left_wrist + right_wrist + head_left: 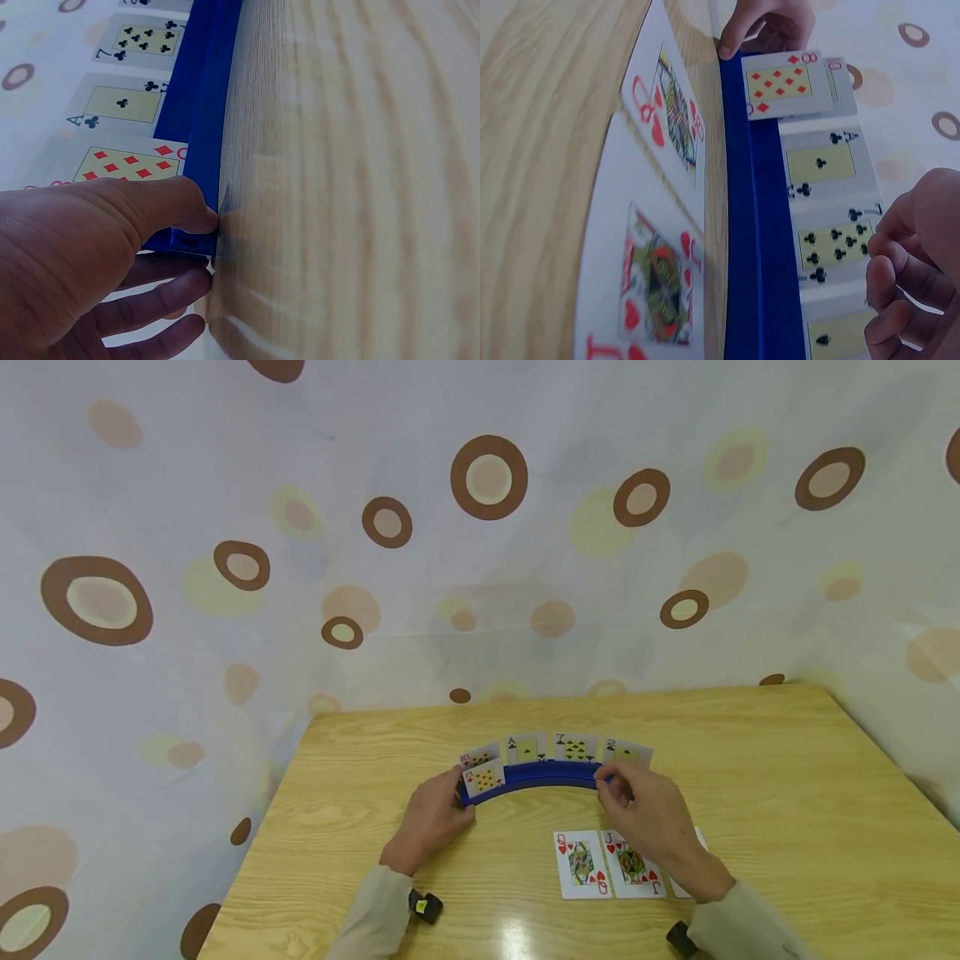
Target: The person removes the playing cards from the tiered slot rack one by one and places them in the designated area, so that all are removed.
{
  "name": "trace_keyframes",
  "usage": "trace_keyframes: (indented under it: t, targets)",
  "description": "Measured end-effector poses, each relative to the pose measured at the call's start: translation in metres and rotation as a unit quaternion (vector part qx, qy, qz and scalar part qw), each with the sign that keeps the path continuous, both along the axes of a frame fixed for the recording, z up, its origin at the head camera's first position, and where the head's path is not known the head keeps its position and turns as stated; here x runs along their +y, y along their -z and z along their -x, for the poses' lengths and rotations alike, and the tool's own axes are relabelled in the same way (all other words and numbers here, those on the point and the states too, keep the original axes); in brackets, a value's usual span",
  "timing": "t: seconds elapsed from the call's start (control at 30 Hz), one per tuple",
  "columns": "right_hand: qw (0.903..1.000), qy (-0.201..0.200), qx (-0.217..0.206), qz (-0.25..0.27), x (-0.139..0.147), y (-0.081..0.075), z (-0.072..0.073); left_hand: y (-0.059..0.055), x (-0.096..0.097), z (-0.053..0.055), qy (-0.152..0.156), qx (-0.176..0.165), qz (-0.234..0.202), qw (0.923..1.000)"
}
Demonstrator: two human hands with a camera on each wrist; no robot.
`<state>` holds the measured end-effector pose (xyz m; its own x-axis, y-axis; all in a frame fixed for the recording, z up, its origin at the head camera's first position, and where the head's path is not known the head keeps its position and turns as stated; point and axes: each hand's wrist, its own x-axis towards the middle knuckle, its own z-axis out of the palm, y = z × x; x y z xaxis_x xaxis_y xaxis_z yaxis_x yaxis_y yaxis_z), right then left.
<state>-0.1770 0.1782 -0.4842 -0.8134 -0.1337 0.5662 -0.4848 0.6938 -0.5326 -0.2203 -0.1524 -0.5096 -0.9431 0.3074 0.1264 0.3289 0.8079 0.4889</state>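
A curved blue card holder (pixel 551 771) stands on the table, its left end gripped by my left hand (pixel 431 818) with the thumb along the front face. In its back row stand a ten of diamonds (pixel 475 755), an ace of clubs (pixel 527 748), a seven of clubs (pixel 576 747) and a two (pixel 628 752). An eight of diamonds (pixel 483 778) overlaps the ten from the front. My right hand (pixel 651 810) hovers at the holder's right end, covering the lower part of the two. Its fingers (pixel 907 270) are loosely bent, with no card showing between them.
A queen of hearts (pixel 582 865) and a jack of hearts (pixel 630 870) lie face up in front of the holder. Another card (pixel 679 890) is mostly hidden under my right wrist. A dotted cloth (pixel 487 577) hangs behind the wooden table (pixel 360 743).
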Motion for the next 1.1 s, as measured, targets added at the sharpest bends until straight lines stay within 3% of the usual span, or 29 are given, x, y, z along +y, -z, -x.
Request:
trace_keyframes:
  t: [0.37,0.77,1.1]
  targets:
    - [0.9956,-0.044,-0.005,-0.082,-0.023,-0.003,0.013,0.003,0.007,0.002,0.01,0.009,0.002,0.9999]
    - [0.9911,-0.067,0.071,-0.091,-0.049,-0.003,0.034,0.006,0.002,0.001,0.01,0.012,0.006,0.9999]
    - [0.9906,-0.072,0.075,-0.089,-0.069,-0.004,0.045,0.0,0.0,0.0,0.006,0.017,0.007,0.9998]
